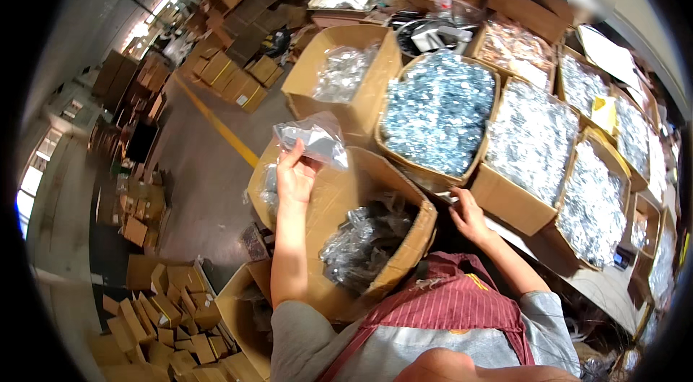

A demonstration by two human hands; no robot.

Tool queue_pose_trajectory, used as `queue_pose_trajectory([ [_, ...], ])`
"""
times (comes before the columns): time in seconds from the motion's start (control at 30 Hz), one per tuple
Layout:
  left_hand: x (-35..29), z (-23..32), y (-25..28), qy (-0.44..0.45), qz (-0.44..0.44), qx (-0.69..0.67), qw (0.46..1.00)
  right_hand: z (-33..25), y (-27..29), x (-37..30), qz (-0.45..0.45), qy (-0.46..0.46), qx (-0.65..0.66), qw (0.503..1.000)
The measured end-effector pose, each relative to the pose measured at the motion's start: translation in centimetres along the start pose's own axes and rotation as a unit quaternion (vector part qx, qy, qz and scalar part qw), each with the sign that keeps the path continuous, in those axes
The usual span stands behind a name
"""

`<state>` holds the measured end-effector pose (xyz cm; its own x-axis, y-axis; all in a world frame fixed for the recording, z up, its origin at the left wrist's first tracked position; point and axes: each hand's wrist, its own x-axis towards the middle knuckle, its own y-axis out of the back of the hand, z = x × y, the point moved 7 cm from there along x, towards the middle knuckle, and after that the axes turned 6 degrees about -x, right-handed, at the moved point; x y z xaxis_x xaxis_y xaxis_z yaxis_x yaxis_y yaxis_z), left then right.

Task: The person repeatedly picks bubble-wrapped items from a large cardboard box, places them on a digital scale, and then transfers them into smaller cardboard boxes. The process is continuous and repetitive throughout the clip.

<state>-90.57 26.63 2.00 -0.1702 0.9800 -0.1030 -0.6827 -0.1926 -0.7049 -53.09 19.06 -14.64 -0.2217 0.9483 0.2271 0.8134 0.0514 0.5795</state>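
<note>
My left hand (296, 178) is raised over an open cardboard box (339, 194), its fingers closed on a clear plastic bag (315, 139). Something flat and grey-white shows through the film. Inside the box below lie crumpled clear plastic bags (364, 241). My right hand (469, 214) is low at the table's near edge, just under a large carton (426, 173) heaped with shiny bluish-silver small parts (439, 111). Its fingers are bent together beside a small pale thing (446, 196); what they hold is too small to name.
Further cartons of silvery pieces (534, 144) fill the table to the right, with coppery pieces (514, 46) behind. Another carton (339, 97) holds clear packets. A plastic bottle (442, 1) stands at the back. Flattened cardboard (166, 310) piles up at lower left; stacked boxes (224, 79) stand beyond a yellow floor line (216, 122).
</note>
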Motion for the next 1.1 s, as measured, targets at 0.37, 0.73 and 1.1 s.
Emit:
queue_pose_trajectory([
  [0.37, -13.1, -26.4, -18.3, 0.466, -0.029, -0.471, 0.749, -10.6, 16.5, -4.6, 0.111, 0.071, 0.165, 0.977],
  [0.73, -24.1, -36.3, -25.1, 0.397, -0.264, 0.143, 0.867, 1.6, 25.3, -16.6, 0.213, -0.189, 0.427, 0.859],
  [1.1, -23.4, -34.5, -27.4, 0.140, -0.341, 0.300, 0.880, 10.9, 49.4, -27.0, 0.580, -0.165, 0.227, 0.765],
])
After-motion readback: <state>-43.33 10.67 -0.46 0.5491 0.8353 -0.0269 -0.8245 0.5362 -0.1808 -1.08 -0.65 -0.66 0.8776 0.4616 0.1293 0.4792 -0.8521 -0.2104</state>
